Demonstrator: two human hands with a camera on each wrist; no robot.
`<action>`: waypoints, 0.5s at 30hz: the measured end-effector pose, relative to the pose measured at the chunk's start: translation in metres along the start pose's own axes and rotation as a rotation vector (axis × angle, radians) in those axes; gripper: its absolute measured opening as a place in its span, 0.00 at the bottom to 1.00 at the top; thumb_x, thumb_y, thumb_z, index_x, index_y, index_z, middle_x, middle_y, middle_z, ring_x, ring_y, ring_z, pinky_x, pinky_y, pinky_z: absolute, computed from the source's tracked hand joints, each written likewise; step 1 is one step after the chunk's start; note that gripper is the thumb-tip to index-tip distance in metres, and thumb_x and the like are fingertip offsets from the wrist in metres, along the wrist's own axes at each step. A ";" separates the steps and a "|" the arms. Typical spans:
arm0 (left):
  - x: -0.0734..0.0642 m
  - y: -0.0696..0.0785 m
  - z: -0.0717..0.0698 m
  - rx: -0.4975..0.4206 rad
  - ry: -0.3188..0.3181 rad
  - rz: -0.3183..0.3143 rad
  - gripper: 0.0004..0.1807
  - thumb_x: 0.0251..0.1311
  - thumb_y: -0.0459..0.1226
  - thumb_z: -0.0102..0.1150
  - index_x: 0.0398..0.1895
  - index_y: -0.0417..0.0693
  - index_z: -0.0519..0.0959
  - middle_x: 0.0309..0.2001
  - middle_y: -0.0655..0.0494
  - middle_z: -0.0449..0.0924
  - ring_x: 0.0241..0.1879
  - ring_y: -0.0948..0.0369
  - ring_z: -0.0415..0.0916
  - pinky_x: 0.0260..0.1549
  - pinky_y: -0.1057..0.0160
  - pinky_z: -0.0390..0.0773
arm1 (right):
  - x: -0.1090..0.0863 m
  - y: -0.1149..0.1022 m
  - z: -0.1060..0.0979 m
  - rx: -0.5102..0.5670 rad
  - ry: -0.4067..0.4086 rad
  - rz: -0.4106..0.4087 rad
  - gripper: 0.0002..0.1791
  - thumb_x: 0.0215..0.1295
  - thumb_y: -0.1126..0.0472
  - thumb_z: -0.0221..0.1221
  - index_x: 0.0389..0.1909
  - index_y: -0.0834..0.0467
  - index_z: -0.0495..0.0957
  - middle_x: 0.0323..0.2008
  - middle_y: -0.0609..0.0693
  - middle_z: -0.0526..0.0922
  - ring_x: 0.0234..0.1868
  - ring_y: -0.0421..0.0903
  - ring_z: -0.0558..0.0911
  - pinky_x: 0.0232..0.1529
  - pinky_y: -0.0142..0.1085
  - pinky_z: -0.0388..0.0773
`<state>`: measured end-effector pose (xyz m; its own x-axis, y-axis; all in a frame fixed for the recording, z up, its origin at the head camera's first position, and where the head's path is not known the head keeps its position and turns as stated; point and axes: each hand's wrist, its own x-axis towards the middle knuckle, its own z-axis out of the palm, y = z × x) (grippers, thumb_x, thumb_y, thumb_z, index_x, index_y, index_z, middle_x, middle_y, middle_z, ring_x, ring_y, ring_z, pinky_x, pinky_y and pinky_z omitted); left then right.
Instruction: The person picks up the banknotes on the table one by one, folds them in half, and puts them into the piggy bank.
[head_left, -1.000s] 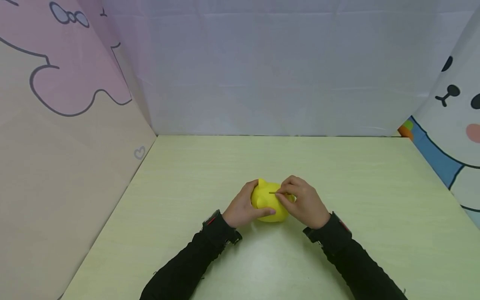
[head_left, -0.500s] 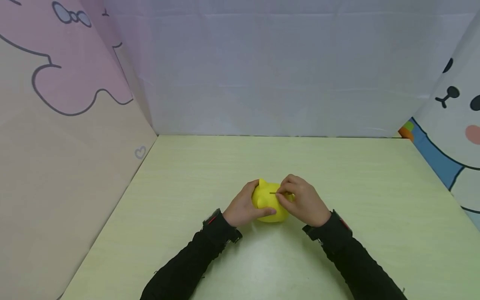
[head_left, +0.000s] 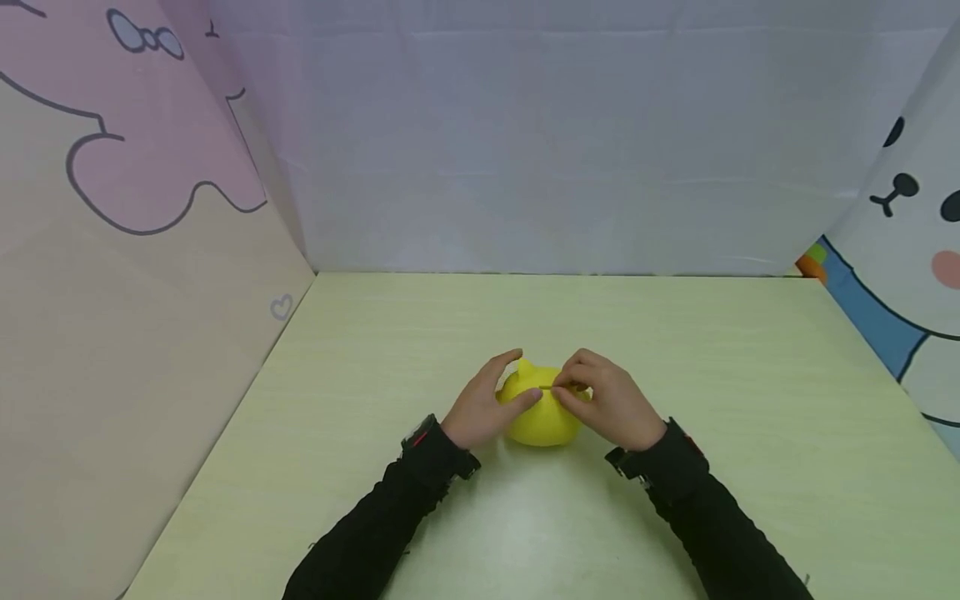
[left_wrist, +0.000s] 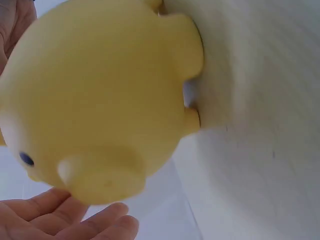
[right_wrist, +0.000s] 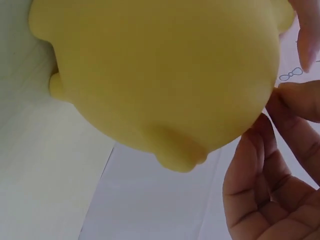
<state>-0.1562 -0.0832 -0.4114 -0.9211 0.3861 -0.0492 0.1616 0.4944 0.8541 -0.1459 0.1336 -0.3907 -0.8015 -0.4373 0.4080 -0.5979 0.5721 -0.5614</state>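
A round yellow piggy bank (head_left: 543,421) stands upright on the table, its snout (left_wrist: 107,180) turned to the left. Around its left side spreads my left hand (head_left: 480,408); the thumb reaches over the bank's back and the other fingers (left_wrist: 107,217) are off the snout. My right hand (head_left: 611,400) is at the top of the back, thumb and forefinger (right_wrist: 255,132) pinching a thin, flat, brownish piece (head_left: 547,387) seen edge-on. Much of that piece is hidden by the fingers, so I cannot tell its kind.
The pale wood-grain table (head_left: 420,317) stretches out on all sides. A white sheet (head_left: 555,150) hangs along its back edge, with cartoon-printed sheets (head_left: 150,333) at the sides.
My left hand has loosened from the bank: its fingers have lifted off the ear and its thumb has moved up toward the pinched piece. The right hand has stayed almost still.
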 end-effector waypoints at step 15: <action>0.002 -0.010 -0.028 0.171 0.187 0.073 0.36 0.72 0.53 0.48 0.77 0.48 0.54 0.76 0.47 0.54 0.78 0.49 0.42 0.74 0.44 0.51 | 0.002 0.025 -0.017 -0.162 0.322 0.010 0.14 0.62 0.67 0.64 0.48 0.63 0.80 0.40 0.57 0.81 0.38 0.51 0.80 0.36 0.45 0.80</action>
